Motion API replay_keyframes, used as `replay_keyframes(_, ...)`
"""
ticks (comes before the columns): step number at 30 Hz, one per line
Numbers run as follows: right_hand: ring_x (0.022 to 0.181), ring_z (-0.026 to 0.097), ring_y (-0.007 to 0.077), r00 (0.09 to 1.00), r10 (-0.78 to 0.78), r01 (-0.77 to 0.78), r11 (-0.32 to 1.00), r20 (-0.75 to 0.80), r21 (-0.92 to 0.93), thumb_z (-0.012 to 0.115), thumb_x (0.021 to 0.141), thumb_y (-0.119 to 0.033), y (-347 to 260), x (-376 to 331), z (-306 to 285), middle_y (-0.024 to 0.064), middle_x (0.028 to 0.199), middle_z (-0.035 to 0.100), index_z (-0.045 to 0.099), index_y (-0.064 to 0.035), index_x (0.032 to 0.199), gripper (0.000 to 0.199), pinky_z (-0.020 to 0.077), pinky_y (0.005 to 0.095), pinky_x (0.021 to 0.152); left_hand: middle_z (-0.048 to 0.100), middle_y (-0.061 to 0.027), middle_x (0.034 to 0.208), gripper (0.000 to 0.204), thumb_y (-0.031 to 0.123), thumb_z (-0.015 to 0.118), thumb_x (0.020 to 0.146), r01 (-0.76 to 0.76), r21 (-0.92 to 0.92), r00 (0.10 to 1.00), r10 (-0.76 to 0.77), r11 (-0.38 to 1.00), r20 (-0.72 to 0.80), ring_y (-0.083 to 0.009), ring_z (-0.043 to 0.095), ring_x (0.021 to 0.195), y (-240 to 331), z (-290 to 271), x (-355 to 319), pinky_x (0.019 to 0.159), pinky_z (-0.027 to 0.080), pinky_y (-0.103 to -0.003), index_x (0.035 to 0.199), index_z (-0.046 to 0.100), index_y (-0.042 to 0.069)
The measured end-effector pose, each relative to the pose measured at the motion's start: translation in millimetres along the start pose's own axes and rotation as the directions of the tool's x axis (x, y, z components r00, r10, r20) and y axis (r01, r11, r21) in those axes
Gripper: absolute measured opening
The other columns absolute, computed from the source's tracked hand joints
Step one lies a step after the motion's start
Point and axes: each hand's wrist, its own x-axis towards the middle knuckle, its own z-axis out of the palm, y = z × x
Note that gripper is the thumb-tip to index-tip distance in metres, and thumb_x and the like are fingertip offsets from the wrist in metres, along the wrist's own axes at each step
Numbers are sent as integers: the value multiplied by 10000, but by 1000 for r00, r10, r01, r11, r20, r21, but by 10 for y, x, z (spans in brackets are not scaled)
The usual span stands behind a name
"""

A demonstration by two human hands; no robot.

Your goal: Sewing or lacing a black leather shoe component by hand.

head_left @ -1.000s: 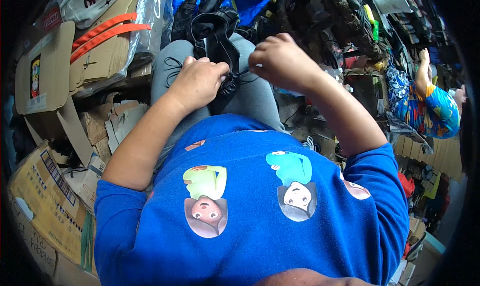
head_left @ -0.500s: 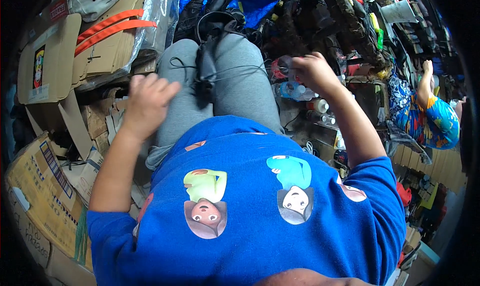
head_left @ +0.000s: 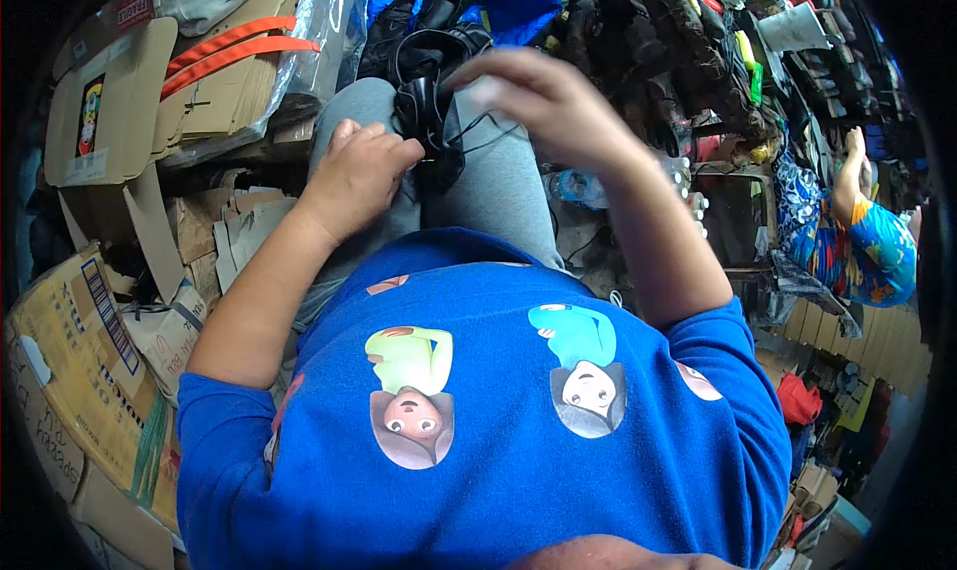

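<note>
Between my knees is a black strappy item that looks like a sandal or shoe [head_left: 424, 111], partly hidden by my hands. My left hand [head_left: 369, 166] is closed at its near left side, fingers curled. A small bright glint shows by those fingertips, but what they hold is hidden. My right hand [head_left: 558, 111] is over my right knee, just right of the black item, and smeared by motion. A thin dark cord [head_left: 481, 123] lies in a loose curve across my right thigh, below this hand.
Flattened cardboard [head_left: 234, 101] with orange straps and clear plastic stands at left, above cartons [head_left: 90, 341]. Black shoes [head_left: 446, 1] and blue sheeting [head_left: 523, 16] lie beyond my knees. A plastic bottle [head_left: 578, 186] is right of my thigh. Another person [head_left: 867, 241] sits far right.
My right hand has swung in from the right toward the black item. My left hand has moved right and down to its side. The cord stretched out to the right has gone slack.
</note>
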Motion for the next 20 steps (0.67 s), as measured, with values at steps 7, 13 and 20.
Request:
replay_keyframes(7, 836, 609, 328, 973, 143, 25, 713, 180, -701, 676, 755, -399, 612, -41, 115, 152, 834, 605, 682, -94, 903, 339, 484, 405, 723, 593, -66, 817, 188, 48, 583, 734, 48, 79, 995, -54, 996, 83, -252, 552, 853, -128, -154, -188, 788, 366, -391, 916, 581, 95)
replay_keyframes(13, 803, 603, 238, 987, 122, -34, 796, 106, -604, 707, 784, -285, 553, -95, 97, 104, 837, 610, 703, -82, 940, 256, 479, 344, 721, 641, -70, 872, 91, 57, 596, 818, 403, -418, 903, -428, 814, 37, -217, 586, 865, -400, -604, -562, 851, 392, -338, 903, 629, 50)
replay_keyframes(20, 875, 594, 160, 954, -67, -147, 746, 293, 650, 555, 917, -346, -16, -187, -434, 66, 897, 624, 546, -15, 1248, 468, 469, 300, 826, 580, -105, 1011, 258, 267, 680, 825, -186, -981, 974, -125, 52, -191, -277, 547, 1031, -126, -675, -18, 954, 386, -400, 920, 631, 32)
